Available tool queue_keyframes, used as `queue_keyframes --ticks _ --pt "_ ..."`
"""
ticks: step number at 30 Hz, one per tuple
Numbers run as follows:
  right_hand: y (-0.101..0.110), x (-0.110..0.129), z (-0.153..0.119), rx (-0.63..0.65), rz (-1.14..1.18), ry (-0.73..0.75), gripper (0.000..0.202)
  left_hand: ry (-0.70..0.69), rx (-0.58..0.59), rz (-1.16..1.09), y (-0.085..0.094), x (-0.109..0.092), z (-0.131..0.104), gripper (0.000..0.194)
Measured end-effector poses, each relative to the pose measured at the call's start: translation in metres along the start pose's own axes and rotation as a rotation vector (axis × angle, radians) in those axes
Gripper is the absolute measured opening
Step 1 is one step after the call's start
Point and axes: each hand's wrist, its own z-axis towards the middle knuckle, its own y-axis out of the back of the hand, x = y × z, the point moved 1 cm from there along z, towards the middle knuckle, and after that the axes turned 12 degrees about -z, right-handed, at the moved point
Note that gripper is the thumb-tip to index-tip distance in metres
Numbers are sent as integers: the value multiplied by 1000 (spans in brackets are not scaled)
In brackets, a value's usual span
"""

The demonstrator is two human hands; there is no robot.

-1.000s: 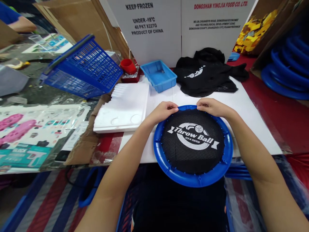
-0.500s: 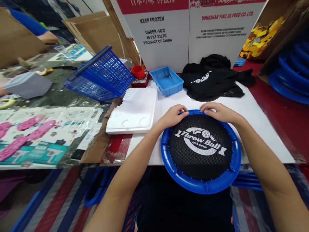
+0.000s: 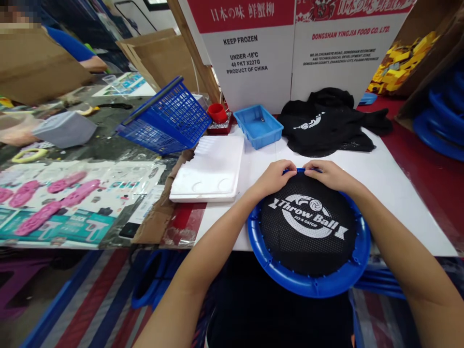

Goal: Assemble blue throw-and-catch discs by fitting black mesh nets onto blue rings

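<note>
Your left hand (image 3: 275,179) and right hand (image 3: 329,175) sit close together at the far edge of the blue ring (image 3: 312,287). The fingers of both are bent and nearly closed, pinching that edge; I can't tell if they have some net too. The ring is in front of you, its near side sticking out past the table edge over your lap. The black net (image 3: 308,253) fills it, with its white "Throw Ball" words showing. Along the near side the net looks fixed, with little blue pegs around it, so I'd guess most of this one is done. The bit under your fingers is hidden, and may be what's left. More black nets (image 3: 324,123) lie in a heap behind, by the light blue tray (image 3: 264,140).
</note>
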Motion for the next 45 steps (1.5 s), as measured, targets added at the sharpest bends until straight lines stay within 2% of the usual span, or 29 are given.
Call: queue_keyframes --ticks 5,8,12,18,21,25,29,33,36,39,40,42,45 --pt "-8 0 6 -26 -85 -32 22 139 -25 -181 -1 13 7 8" --pt "-10 3 9 -30 -169 -29 18 152 -56 -192 -2 16 8 10" --pt "-9 4 10 -36 -236 -33 15 121 -50 -110 -3 11 7 11" --pt "-7 0 10 -43 -159 -49 15 92 17 105 -2 -5 6 22" --pt "-8 1 9 -41 -172 -53 16 86 34 153 -1 -6 6 25" --pt "-8 -1 10 -29 -159 -50 17 119 13 -22 1 6 7 17" --pt "-8 -13 16 15 -43 -77 21 142 -7 -172 1 18 8 13" --pt "-7 -18 20 41 3 -88 24 109 -13 -98 -3 20 9 13" --pt "-8 -12 15 14 -45 -100 22 84 0 -28 -4 12 7 16" --pt "-10 -6 7 -56 -90 -108 24 -51 24 108 -2 -1 1 22" --pt "-10 -6 5 -93 -96 -93 27 -119 42 176 -1 -4 -2 24" --pt "-9 -8 3 -92 -77 -95 37 -230 152 338 -2 -9 -7 28" --pt "-3 -11 1 -17 14 -54 45 -257 242 448 -3 -10 -13 25"
